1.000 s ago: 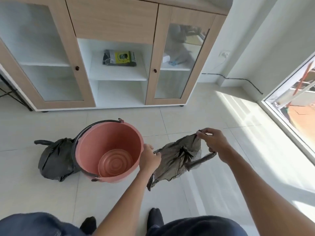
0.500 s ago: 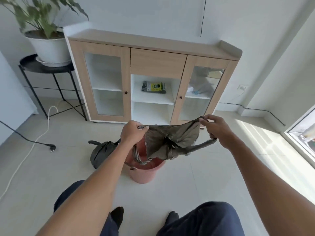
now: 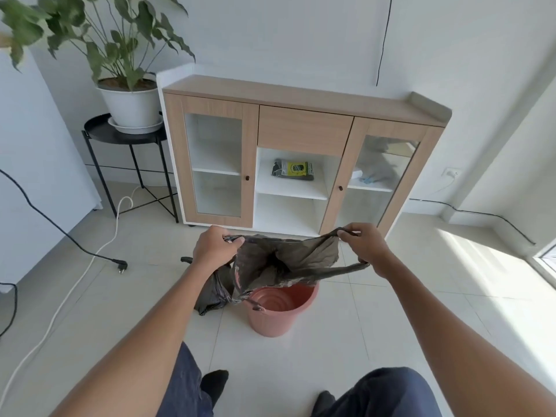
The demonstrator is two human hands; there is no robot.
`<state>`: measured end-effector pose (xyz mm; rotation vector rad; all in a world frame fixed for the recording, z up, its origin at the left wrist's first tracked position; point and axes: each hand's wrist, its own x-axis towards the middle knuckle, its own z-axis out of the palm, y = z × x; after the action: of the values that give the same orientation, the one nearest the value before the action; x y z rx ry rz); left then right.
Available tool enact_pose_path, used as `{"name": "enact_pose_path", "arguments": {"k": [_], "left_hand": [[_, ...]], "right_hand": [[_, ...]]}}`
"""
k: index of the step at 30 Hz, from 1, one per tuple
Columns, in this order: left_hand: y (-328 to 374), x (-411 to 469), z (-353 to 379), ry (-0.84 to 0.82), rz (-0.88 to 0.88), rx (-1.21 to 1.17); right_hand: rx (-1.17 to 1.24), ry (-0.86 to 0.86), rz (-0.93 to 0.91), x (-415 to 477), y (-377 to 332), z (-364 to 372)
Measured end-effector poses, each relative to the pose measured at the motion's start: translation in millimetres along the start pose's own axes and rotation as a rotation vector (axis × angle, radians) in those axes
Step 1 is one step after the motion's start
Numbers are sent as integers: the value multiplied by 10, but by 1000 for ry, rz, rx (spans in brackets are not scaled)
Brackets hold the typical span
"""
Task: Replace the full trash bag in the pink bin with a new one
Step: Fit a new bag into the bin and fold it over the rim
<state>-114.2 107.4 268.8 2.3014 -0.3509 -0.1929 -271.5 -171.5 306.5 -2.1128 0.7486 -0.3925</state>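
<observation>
Pink bin: upright on the tiled floor, ribbed bottom showing, just below the stretched bag.
New bag: dark grey plastic, held in the air over the bin's mouth, its opening pulled wide between 2 hands.
Left hand: fingers pinching a handle of the new bag.
Right hand: fingers pinching the opposite edge, a handle loop trailing under the palm.
Full bag: black, bulging, on the floor just beside the bin, to its left.
Cabinet: wood and glass, against the wall; a pack lies on its open middle shelf.
</observation>
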Motion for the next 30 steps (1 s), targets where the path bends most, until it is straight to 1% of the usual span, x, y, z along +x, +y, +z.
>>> {"name": "enact_pose_path", "arguments": {"k": [3, 6, 11, 14, 16, 18, 20, 23, 26, 28, 30], "left_hand": [[-97, 90, 80, -80, -14, -20], [-216, 187, 212, -120, -15, -32], [-475, 410, 538, -255, -91, -103], [-744, 654, 806, -283, -120, -167], [-882, 820, 993, -258, -171, -222], [-879, 924, 1112, -231, -182, -226], [-834, 1012, 1219, -233, -163, -236], [-850, 1172, 1420, -232, -162, -283], [-899, 1331, 1593, -204, -155, -267], [-896, 1427, 1688, -231, -149, -231], [-866, 1493, 1752, -269, -154, -190]], "right_hand": [[-50, 40, -5, 62, 129, 123], [-119, 52, 11, 172, 275, 276], [-183, 67, 27, 453, 521, 611], [-237, 99, 64, 658, 720, 861], [-301, 115, 88, 777, 815, 1001], [-448, 127, 12, 876, 867, 1139], [-629, 151, -133, 944, 912, 1298], [-718, 166, -316, 1064, 958, 1534], [-686, 102, -406, 1195, 1017, 1764], [-638, -6, -383, 1237, 1114, 1921], [-560, -114, -312, 1249, 1266, 2071]]}}
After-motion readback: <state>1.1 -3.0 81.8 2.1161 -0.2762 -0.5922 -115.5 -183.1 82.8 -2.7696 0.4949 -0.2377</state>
